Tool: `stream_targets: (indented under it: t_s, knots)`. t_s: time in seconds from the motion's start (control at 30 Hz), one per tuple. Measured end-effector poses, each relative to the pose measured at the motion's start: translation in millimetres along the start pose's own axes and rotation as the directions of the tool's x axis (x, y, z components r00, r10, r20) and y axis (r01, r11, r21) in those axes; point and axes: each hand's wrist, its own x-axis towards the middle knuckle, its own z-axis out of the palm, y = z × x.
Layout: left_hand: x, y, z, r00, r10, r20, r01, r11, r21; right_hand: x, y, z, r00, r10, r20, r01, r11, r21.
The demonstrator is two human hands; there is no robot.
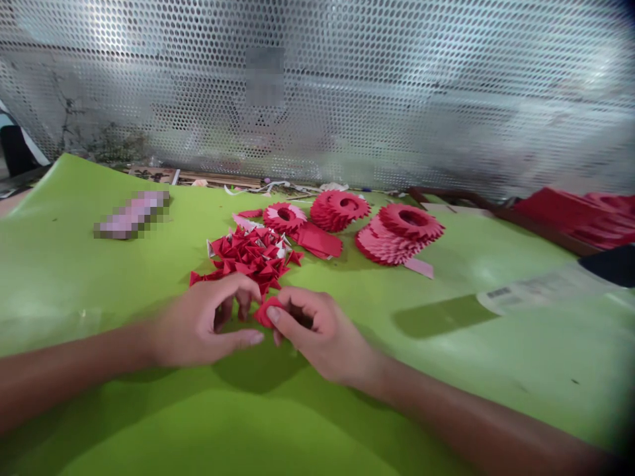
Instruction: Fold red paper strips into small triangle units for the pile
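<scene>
Between thumb and fingers, my right hand (322,330) pinches a small red folded paper piece (268,312) over the green tabletop. My left hand (213,320) is just left of it, thumb and fingers apart in a curve, holding nothing that shows. Beyond both hands lies a loose pile of red folded paper triangles (251,254), a few with white sides. Behind the pile sit a small red and pink paper ring (284,216) and a flat stack of red paper slips (317,239).
Farther right stand a red paper ring stack (340,209) and a taller pink and red one (389,238). A blurred pink item (131,215) lies at left. Red paper sheets (560,211) fill the right back. A perforated metal panel (317,92) rises behind the table.
</scene>
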Motion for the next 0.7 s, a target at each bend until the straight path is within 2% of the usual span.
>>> stream_targets:
  t_s: [0.03, 0.1, 0.23, 0.3, 0.33, 0.4, 0.57, 0.7]
  knots:
    - [-1.1, -1.3, 0.5, 0.996, 0.050, -0.075, -0.047, 0.998, 0.036, 0.4, 0.1, 0.2, 1.000, 0.004, -0.015, -0.003, 1.000, 0.021]
    - [-1.9, -3.8, 1.4, 0.968, 0.197, -0.153, -0.173, 0.972, 0.157, 1.3, 0.2, 0.2, 1.000, 0.004, -0.022, -0.002, 0.998, 0.059]
    - [0.8, -4.0, 1.7, 0.867, 0.467, -0.172, -0.387, 0.850, 0.357, 2.4, -0.2, -1.0, 1.000, 0.012, 0.005, -0.012, 0.996, 0.092]
    - [2.2, -1.8, 0.8, 0.829, 0.526, -0.190, -0.436, 0.821, 0.370, 2.5, -0.4, -1.5, 1.000, 0.015, 0.015, -0.016, 0.995, 0.094]
    - [2.6, -0.6, 0.3, 0.824, 0.530, -0.200, -0.443, 0.823, 0.354, 2.3, -0.3, -1.5, 1.000, 0.008, 0.017, -0.009, 0.996, 0.094]
    - [3.1, 1.4, -0.6, 0.843, 0.487, -0.228, -0.421, 0.862, 0.283, 1.7, 0.4, -1.1, 1.000, -0.021, 0.018, 0.019, 0.996, 0.086]
    - [5.3, 2.2, -2.8, 0.933, 0.238, -0.269, -0.253, 0.967, -0.024, -0.6, 3.3, 1.4, 0.997, -0.073, 0.005, 0.073, 0.997, -0.007]
    - [6.3, 0.4, -4.8, 0.959, 0.085, -0.271, -0.120, 0.986, -0.115, -0.9, 2.7, 2.2, 0.998, -0.055, 0.012, 0.056, 0.997, -0.057]
